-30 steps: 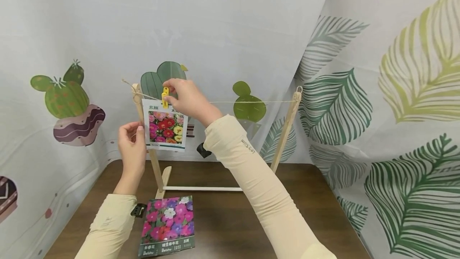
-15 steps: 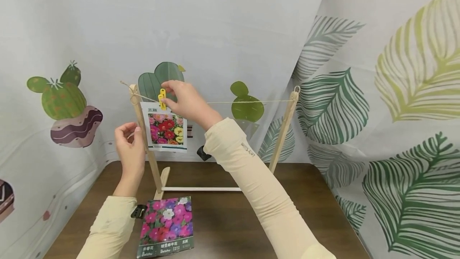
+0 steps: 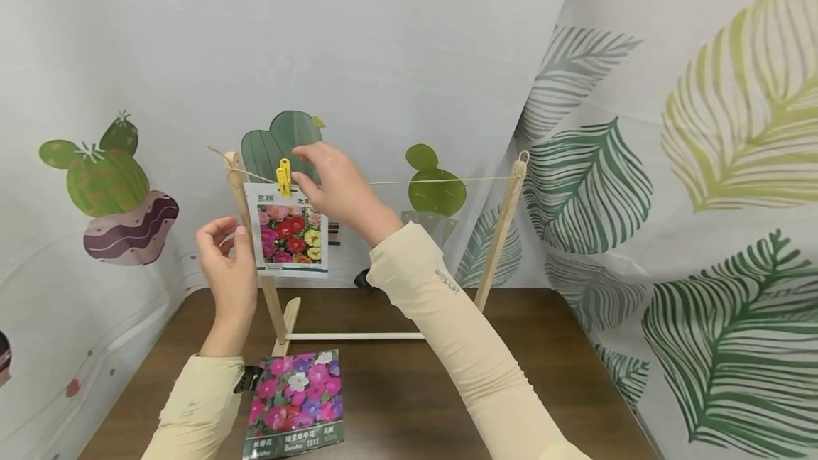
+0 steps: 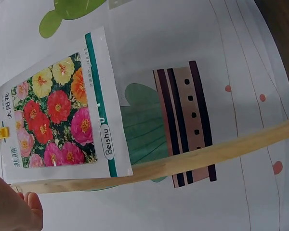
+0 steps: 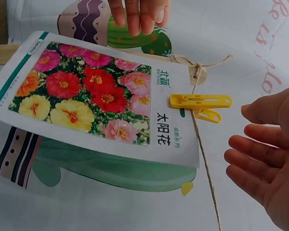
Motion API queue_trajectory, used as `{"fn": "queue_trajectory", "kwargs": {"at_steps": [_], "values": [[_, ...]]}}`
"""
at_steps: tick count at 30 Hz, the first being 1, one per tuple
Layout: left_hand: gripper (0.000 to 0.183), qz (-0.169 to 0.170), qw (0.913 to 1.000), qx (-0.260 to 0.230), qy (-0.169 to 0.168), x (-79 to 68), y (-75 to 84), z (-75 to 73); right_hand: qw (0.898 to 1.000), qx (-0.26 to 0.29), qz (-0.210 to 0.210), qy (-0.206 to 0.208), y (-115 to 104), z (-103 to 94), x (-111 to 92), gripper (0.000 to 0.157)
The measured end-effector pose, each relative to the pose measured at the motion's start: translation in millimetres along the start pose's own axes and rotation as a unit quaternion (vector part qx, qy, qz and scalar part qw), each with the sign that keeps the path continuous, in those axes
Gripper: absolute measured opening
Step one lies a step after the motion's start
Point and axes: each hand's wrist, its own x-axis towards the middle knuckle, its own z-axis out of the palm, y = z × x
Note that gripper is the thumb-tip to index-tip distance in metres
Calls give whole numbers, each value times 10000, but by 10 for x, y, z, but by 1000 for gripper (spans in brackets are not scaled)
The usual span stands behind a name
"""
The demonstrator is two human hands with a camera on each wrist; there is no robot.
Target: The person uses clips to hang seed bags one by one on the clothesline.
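Note:
A white seed packet (image 3: 292,268) printed with red, pink and yellow flowers hangs from a twine line (image 3: 415,182). One yellow clothespin (image 5: 202,101) clips its top edge to the twine. My right hand (image 3: 341,187) is just right of the clothespin, apart from it, with thumb and fingers spread and holding nothing, as the right wrist view shows. My left hand (image 3: 228,268) hovers beside the packet's left edge, its fingers loosely bent and nothing between them. In the left wrist view, part of the left hand (image 4: 14,209) shows low at the left.
The twine runs between two posts of a wooden stand (image 3: 500,236), joined low down by a white rod (image 3: 354,336). Another seed packet (image 3: 297,396) with pink and purple flowers lies on the brown table (image 3: 460,389) in front. A patterned curtain (image 3: 409,41) hangs behind.
My right hand has let go of the yellow clothespin and moved slightly away to its right. My left hand has come off the packet's left edge. The packet stays hanging.

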Motion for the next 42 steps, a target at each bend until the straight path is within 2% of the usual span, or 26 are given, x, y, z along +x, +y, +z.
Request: {"fn": "queue_trajectory", "kwargs": {"at_steps": [8, 16, 25, 34, 39, 42], "values": [[23, 209, 9996, -169, 66, -47, 36, 16, 9970, 117, -315, 701, 8, -12, -133, 36], [23, 374, 9991, -196, 40, -122, 84, 23, 9867, 318, -724, 1419, 59, 1, -314, 30], [28, 362, 9992, -145, 48, -235, 127, 30, 9803, 417, -795, 1758, 117, 29, -530, 27], [29, 458, 9985, -302, 38, -357, 158, 32, 9744, 397, -829, 2051, 193, 86, -754, 26], [29, 520, 9986, -49, -87, -455, 127, -2, 9728, 367, -862, 2119, 216, 113, -884, 26], [27, 549, 9983, 102, -161, -502, 177, -26, 9709, 424, -819, 2211, 260, 147, -953, 26]]}}
